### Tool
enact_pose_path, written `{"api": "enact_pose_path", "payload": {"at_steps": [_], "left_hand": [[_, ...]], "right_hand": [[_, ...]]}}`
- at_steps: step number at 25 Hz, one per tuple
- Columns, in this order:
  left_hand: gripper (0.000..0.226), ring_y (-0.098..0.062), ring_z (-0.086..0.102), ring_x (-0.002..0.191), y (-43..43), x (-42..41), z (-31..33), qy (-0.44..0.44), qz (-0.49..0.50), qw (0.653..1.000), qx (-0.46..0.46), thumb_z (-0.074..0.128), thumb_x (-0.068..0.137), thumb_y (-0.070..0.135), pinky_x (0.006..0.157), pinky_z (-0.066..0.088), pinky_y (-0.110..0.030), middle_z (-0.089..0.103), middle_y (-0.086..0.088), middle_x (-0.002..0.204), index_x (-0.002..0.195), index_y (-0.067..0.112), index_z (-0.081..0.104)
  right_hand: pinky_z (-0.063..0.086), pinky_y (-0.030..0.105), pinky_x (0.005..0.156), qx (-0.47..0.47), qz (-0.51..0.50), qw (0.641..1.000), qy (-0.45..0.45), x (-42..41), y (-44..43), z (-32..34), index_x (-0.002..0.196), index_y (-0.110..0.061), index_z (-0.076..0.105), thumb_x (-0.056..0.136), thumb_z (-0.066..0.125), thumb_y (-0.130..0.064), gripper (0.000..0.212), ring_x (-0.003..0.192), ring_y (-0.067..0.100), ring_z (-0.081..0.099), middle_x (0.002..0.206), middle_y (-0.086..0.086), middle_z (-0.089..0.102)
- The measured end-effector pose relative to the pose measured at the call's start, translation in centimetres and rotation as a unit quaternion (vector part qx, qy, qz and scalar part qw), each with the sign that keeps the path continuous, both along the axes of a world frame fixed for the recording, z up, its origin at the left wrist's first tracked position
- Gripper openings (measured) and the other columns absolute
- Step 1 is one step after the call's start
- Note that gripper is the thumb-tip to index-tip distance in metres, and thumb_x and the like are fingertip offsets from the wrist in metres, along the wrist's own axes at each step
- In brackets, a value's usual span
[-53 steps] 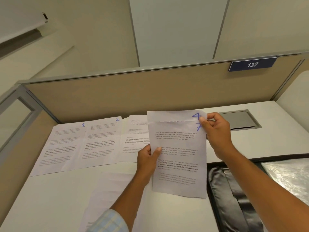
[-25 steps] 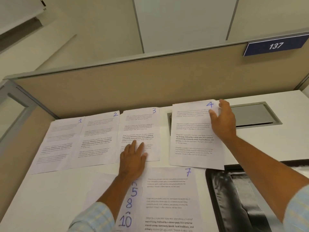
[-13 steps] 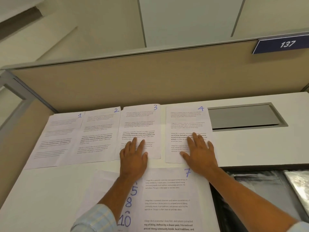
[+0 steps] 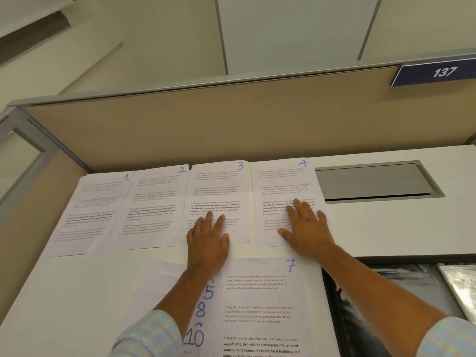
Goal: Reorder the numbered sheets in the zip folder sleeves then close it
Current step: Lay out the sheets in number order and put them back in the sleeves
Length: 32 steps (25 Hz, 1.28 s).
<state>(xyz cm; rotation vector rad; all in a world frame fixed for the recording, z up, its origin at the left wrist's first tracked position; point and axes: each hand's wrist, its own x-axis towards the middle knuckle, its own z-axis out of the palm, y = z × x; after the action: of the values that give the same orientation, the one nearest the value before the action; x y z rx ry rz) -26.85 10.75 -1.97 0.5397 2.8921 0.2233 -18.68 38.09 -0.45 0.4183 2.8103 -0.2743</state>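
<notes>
Your left hand (image 4: 207, 243) lies flat on the lower half of sheet 3 (image 4: 219, 186), fingers straight and close together, holding nothing. Your right hand (image 4: 306, 228) lies flat on the lower half of sheet 4 (image 4: 280, 181), fingers straight and a little spread, thumb out to the side, also holding nothing.

Sheets 1 (image 4: 90, 215), 2 (image 4: 154, 202), 3 and 4 lie in a row along the foot of the partition (image 4: 206, 124), running left to right in number order. Sheet 2 overlaps the right edge of sheet 1, and sheet 3 overlaps the right edge of sheet 2. A narrow strip of desk (image 4: 64, 292) shows between sheets 3 and 4.

Farther out from the partition, toward you, sheet 7 (image 4: 265, 305) lies on top of a loose pile. The numbers 5 (image 4: 209, 292), 8 (image 4: 200, 310) and 10 (image 4: 194, 337) show on sheets sticking out from under its left edge, partly covered by your left forearm.

The folder (image 4: 360, 305) lies open just right of that pile, well out from the partition, with its black lining up and a shiny clear sleeve (image 4: 461, 287) at its right side.

At the foot of the partition, just right of sheet 4, a grey hatch (image 4: 373, 180) is set into the desk. A blue plate (image 4: 438, 73) reading 137 sits at the top right of the partition.
</notes>
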Motion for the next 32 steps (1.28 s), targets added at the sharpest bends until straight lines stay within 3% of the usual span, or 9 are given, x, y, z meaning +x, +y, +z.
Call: {"api": "enact_pose_path", "payload": {"at_steps": [4, 10, 15, 18, 20, 25, 29, 32], "left_hand": [[0.061, -0.031, 0.008, 0.160, 0.1, -0.3, 0.3, -0.014, 0.011, 0.999, 0.034, 0.030, 0.107, 0.051, 0.128, 0.010, -0.052, 0.007, -0.003, 0.175, 0.165, 0.033, 0.023], [0.050, -0.030, 0.026, 0.153, -2.7, 1.6, 2.1, 0.006, 0.062, 0.981, 0.182, 0.052, 0.107, 0.036, 0.124, 0.020, -0.052, 0.033, -0.007, 0.167, 0.155, 0.026, 0.045], [0.047, -0.025, 0.033, 0.150, -9.0, 8.8, 2.8, -0.008, 0.088, 0.976, 0.197, 0.051, 0.105, 0.040, 0.121, 0.025, -0.047, 0.042, -0.003, 0.161, 0.150, 0.025, 0.052], [0.059, -0.028, 0.037, 0.148, -13.8, 13.3, 2.4, -0.006, 0.119, 0.975, 0.189, 0.043, 0.097, 0.051, 0.120, 0.027, -0.048, 0.046, -0.005, 0.159, 0.147, 0.023, 0.055], [0.070, -0.028, 0.031, 0.153, -16.6, 14.9, 1.7, -0.020, 0.103, 0.985, 0.136, 0.035, 0.094, 0.062, 0.122, 0.025, -0.049, 0.038, -0.006, 0.164, 0.152, 0.025, 0.050], [0.084, -0.029, -0.005, 0.161, -20.0, 15.5, 0.9, -0.086, 0.057, 0.994, -0.024, 0.035, 0.096, 0.075, 0.128, 0.004, -0.051, -0.008, -0.006, 0.175, 0.166, 0.035, 0.010], [0.097, -0.030, -0.010, 0.160, -20.4, 16.1, 0.6, -0.070, 0.034, 0.996, -0.043, 0.012, 0.082, 0.085, 0.128, 0.003, -0.052, -0.016, -0.006, 0.174, 0.165, 0.036, 0.000], [0.090, -0.031, -0.011, 0.160, -20.6, 16.2, 0.2, -0.058, 0.033, 0.997, -0.028, 0.022, 0.091, 0.080, 0.128, 0.002, -0.054, -0.016, -0.007, 0.173, 0.166, 0.034, 0.001]], "right_hand": [[0.001, 0.051, 0.129, -0.018, -0.015, 0.999, 0.040, 1.0, -0.6, 0.5, 0.165, -0.023, 0.006, 0.105, 0.030, -0.063, 0.076, 0.161, 0.023, -0.003, 0.175, 0.003, -0.005], [0.006, 0.045, 0.128, -0.057, -0.011, 0.995, 0.086, 7.1, -4.3, 0.2, 0.164, -0.022, 0.017, 0.100, 0.019, -0.064, 0.077, 0.161, 0.020, 0.005, 0.174, 0.002, 0.006], [0.010, 0.044, 0.128, -0.108, 0.007, 0.989, 0.104, 12.7, -9.7, 0.4, 0.162, -0.020, 0.026, 0.106, 0.038, -0.056, 0.068, 0.159, 0.019, 0.015, 0.173, 0.001, 0.016], [0.015, 0.044, 0.126, -0.133, 0.024, 0.984, 0.112, 14.8, -13.4, 1.0, 0.161, -0.021, 0.030, 0.106, 0.043, -0.054, 0.066, 0.155, 0.019, 0.025, 0.170, 0.000, 0.026], [0.015, 0.043, 0.126, -0.145, 0.048, 0.982, 0.107, 14.8, -15.9, 1.4, 0.162, -0.022, 0.028, 0.106, 0.043, -0.052, 0.065, 0.155, 0.018, 0.026, 0.169, -0.001, 0.029], [0.012, 0.045, 0.126, -0.151, 0.094, 0.982, 0.066, 12.4, -21.6, 2.0, 0.165, -0.029, 0.018, 0.107, 0.041, -0.050, 0.066, 0.157, 0.015, 0.018, 0.171, -0.005, 0.022], [0.015, 0.051, 0.123, -0.112, 0.070, 0.991, 0.032, 9.6, -23.8, 2.3, 0.163, -0.024, 0.019, 0.106, 0.044, -0.044, 0.065, 0.154, 0.021, 0.025, 0.168, -0.002, 0.028], [0.023, 0.053, 0.118, -0.065, 0.049, 0.996, 0.017, 8.4, -24.7, 2.5, 0.159, -0.025, 0.027, 0.104, 0.050, -0.042, 0.062, 0.144, 0.026, 0.038, 0.157, 0.001, 0.043]]}}
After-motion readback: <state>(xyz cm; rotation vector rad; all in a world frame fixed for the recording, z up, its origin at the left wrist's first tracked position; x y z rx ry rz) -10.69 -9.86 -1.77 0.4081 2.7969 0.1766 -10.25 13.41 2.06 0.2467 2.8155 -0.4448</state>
